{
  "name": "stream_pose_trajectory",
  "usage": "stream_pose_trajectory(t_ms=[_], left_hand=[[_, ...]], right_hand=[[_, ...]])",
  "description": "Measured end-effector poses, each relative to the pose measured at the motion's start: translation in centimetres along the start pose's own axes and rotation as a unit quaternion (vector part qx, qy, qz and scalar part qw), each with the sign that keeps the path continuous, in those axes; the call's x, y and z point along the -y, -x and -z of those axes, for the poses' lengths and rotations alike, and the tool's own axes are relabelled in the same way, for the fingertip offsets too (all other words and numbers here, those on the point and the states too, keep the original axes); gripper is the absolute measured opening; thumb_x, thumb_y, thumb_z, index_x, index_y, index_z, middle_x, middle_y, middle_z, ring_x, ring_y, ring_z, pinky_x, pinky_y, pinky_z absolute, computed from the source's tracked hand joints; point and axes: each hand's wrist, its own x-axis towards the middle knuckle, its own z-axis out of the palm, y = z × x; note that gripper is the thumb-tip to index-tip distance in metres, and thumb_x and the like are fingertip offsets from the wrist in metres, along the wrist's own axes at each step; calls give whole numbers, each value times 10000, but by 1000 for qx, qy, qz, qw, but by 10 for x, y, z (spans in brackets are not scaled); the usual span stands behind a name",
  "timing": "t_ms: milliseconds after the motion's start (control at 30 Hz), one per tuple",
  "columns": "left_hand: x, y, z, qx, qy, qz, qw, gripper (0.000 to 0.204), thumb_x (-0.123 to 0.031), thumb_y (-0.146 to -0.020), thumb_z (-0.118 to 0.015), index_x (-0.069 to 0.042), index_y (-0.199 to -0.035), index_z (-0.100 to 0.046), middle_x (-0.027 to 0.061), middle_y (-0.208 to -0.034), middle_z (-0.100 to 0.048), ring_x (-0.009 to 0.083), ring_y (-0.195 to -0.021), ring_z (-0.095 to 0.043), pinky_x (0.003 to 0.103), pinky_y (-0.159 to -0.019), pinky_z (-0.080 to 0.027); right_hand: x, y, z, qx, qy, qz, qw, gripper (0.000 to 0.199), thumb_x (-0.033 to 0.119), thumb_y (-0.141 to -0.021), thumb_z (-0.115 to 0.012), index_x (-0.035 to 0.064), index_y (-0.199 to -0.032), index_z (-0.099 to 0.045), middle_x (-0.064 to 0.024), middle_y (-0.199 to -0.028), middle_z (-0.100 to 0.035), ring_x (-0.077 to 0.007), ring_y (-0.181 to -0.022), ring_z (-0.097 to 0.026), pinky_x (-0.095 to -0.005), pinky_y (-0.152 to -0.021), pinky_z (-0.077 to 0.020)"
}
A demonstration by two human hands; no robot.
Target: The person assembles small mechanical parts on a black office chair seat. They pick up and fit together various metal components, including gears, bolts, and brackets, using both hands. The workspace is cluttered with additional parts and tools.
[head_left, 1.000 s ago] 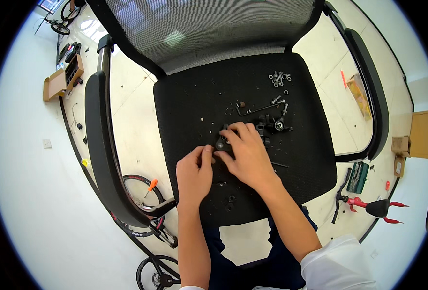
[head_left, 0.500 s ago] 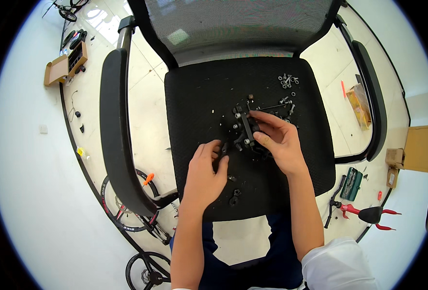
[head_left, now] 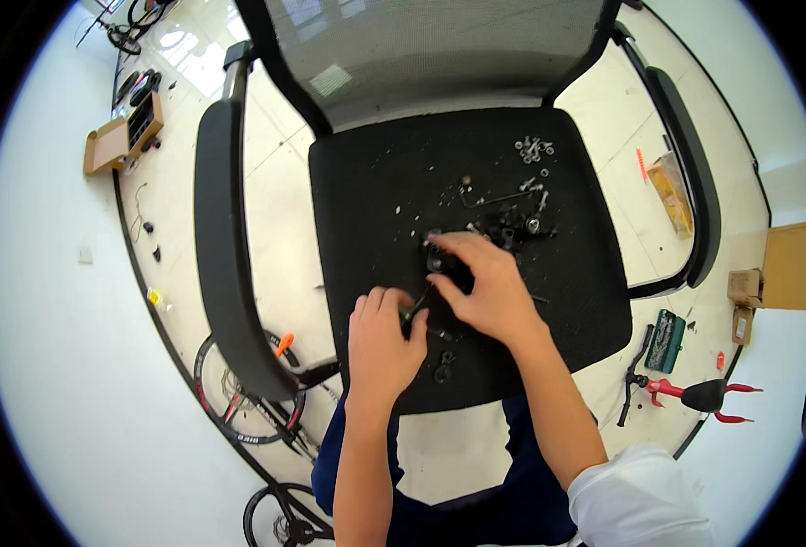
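Over the black chair seat [head_left: 366, 228], my right hand [head_left: 494, 292] grips a black metal part with bolts [head_left: 436, 257] between thumb and fingers. Much of that part is hidden and slightly blurred. Close by on the left, my left hand [head_left: 385, 342] pinches a small dark piece [head_left: 412, 316], mostly covered by the fingers. The two hands are nearly touching. Nearer me lies a small black clamp-like part [head_left: 444, 367]. Beyond my right hand are a cluster of black parts [head_left: 517, 228] and a thin L-shaped hex key [head_left: 505, 198].
Bolts and washers [head_left: 534, 149] lie in a pile at the seat's far right. Armrests [head_left: 219, 246] flank the seat. On the floor are a bicycle wheel [head_left: 204, 383], a green toolbox [head_left: 665, 342], a red frame with black saddle [head_left: 705, 396] and an opened cardboard box [head_left: 108, 146].
My right hand has moved left and nearer with the black bolted part, up to my left hand. The black parts behind it now show. My left hand has shifted slightly nearer.
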Motion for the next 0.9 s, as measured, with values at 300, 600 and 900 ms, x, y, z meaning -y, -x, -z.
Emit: stream_pose_trajectory(t_ms=[300, 600, 900], left_hand=[[-7, -6, -2, 29, 75, 59, 995, 117, -59, -801, -663, -6, -843, -568, 110, -748, -569, 270, -631, -546, 345, -590, -445], [-43, -15, -28, 10, 33, 132, 991, 304, -241, -799, -733, -11, -914, -570, 102, -788, -586, 286, -795, -592, 383, -712, -480], [-48, -31, -36, -59, -25, 120, 991, 537, -371, -772, -760, 22, -1092, -584, 131, -1042, -554, 320, -947, -608, 404, -798, -506]], right_hand=[[-49, -3, 54, -115, 214, -131, 961, 278, 156, -799, -671, 14, -1037, -644, -136, -1039, -635, -319, -1010, -604, -403, -863, -489], [-40, -2, 62, -29, 148, -219, 964, 254, 165, -791, -673, 28, -1003, -644, -110, -976, -620, -303, -886, -642, -370, -764, -515], [-40, 2, 63, -71, 117, -171, 976, 229, 143, -798, -686, 12, -979, -635, -125, -953, -609, -290, -907, -612, -367, -784, -496]])
